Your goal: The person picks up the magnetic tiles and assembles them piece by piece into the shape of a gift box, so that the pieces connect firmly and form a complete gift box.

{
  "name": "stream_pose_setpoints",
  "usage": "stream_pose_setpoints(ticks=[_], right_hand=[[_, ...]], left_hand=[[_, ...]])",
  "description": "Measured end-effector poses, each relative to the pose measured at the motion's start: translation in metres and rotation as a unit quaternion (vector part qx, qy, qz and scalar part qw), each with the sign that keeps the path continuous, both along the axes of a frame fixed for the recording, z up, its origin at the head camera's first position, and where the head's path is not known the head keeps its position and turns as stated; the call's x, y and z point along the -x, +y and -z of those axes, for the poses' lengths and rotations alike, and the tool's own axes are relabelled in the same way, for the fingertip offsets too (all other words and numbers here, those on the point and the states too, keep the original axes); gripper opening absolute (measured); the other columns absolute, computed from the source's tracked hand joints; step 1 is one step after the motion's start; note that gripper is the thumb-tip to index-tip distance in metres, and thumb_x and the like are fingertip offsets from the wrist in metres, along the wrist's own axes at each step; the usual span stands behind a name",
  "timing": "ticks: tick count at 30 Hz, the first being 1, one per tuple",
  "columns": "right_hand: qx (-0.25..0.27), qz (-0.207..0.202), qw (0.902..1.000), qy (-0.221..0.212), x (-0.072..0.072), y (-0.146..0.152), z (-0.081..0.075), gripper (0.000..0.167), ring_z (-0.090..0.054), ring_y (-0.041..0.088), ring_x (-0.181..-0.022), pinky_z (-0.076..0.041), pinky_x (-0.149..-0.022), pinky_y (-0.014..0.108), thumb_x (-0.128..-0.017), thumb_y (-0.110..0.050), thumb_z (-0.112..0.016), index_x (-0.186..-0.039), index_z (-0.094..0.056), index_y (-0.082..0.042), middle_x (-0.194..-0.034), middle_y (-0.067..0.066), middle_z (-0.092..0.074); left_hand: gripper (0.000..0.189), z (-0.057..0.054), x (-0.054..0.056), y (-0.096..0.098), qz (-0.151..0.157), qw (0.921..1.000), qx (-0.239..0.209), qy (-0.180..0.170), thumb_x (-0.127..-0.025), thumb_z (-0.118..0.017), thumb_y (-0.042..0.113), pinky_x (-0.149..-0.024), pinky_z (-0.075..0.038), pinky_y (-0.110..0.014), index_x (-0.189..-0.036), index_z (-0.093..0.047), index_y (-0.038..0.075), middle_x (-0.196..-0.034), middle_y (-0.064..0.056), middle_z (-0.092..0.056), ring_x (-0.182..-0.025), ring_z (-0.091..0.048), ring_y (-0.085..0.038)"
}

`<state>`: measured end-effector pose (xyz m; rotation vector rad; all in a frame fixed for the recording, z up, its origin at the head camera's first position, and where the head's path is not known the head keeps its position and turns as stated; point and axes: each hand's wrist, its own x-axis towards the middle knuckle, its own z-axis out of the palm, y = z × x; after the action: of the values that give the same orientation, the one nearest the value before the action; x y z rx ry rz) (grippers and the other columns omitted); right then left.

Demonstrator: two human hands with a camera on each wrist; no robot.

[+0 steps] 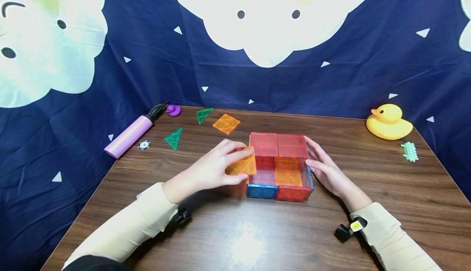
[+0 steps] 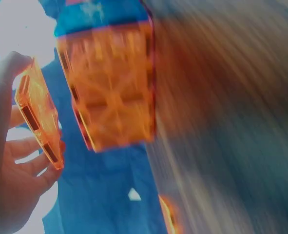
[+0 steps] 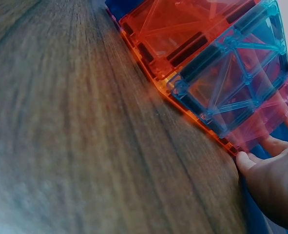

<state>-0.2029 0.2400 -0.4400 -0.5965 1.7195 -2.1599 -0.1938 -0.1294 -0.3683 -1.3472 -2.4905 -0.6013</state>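
On the table stands a box of see-through magnetic tiles (image 1: 277, 145), with red squares on top and blue and red ones along its front. Orange and pale purple show inside its open front. My left hand (image 1: 217, 162) pinches a loose orange square magnetic tile (image 1: 241, 166) between thumb and fingers, close to the box's left side. From the left wrist view, this orange tile (image 2: 40, 114) is tilted beside the box's orange side wall (image 2: 112, 87). My right hand (image 1: 325, 166) holds the box's right side, thumb toward the front and fingers reaching behind. Blue and pink tiles (image 3: 236, 78) form that side.
Behind my left hand lie an orange square tile (image 1: 226, 124) and two green triangle tiles (image 1: 173, 139). A purple cylinder (image 1: 128, 137), a poker chip (image 1: 144, 144) and a small purple duck (image 1: 173, 110) are far left. A yellow duck (image 1: 389, 122) and a mint bumpy toy (image 1: 409, 151) sit right.
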Motion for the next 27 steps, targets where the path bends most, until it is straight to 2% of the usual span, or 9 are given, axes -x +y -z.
stream_pose_setpoints(ticks=[6,12,21,27], right_hand=[[-0.002,0.000,1.0000,-0.001,0.000,0.000,0.001,0.069,-0.024,0.009,-0.148,-0.034,-0.112,0.024,-0.105,-0.002,-0.043,-0.165,-0.011,-0.016,-0.169,0.014,-0.007],[0.000,-0.001,1.0000,-0.003,0.001,0.000,0.002,0.069,-0.026,0.009,-0.147,-0.035,-0.111,0.024,-0.105,-0.003,-0.043,-0.165,-0.012,-0.016,-0.169,0.013,-0.011],[-0.001,0.000,1.0000,-0.005,0.001,0.001,0.002,0.069,-0.023,0.012,-0.148,-0.034,-0.112,0.025,-0.105,-0.004,-0.044,-0.165,-0.013,-0.016,-0.168,0.013,-0.011],[0.002,-0.001,1.0000,0.000,0.001,0.001,0.003,0.069,-0.024,0.010,-0.148,-0.034,-0.112,0.023,-0.105,-0.003,-0.043,-0.165,-0.012,-0.015,-0.169,0.016,-0.008]], left_hand=[[0.059,-0.001,-0.011,0.028,0.036,0.9993,0.012,0.002,-0.089,-0.077,0.041,-0.096,-0.047,-0.035,-0.139,-0.064,0.011,-0.135,-0.009,-0.058,-0.117,-0.050,-0.024],[0.060,0.003,-0.012,0.044,0.044,0.9989,0.020,0.001,-0.091,-0.074,0.043,-0.100,-0.045,-0.034,-0.141,-0.063,0.012,-0.136,-0.007,-0.058,-0.120,-0.049,-0.024],[0.057,0.010,-0.009,0.055,0.047,0.9985,0.026,0.006,-0.091,-0.074,0.042,-0.099,-0.045,-0.034,-0.138,-0.065,0.011,-0.134,-0.007,-0.058,-0.119,-0.047,-0.024],[0.050,0.013,-0.008,0.057,0.053,0.9985,0.011,0.010,-0.092,-0.074,0.035,-0.098,-0.044,-0.032,-0.134,-0.068,0.010,-0.131,-0.005,-0.059,-0.116,-0.047,-0.023]])
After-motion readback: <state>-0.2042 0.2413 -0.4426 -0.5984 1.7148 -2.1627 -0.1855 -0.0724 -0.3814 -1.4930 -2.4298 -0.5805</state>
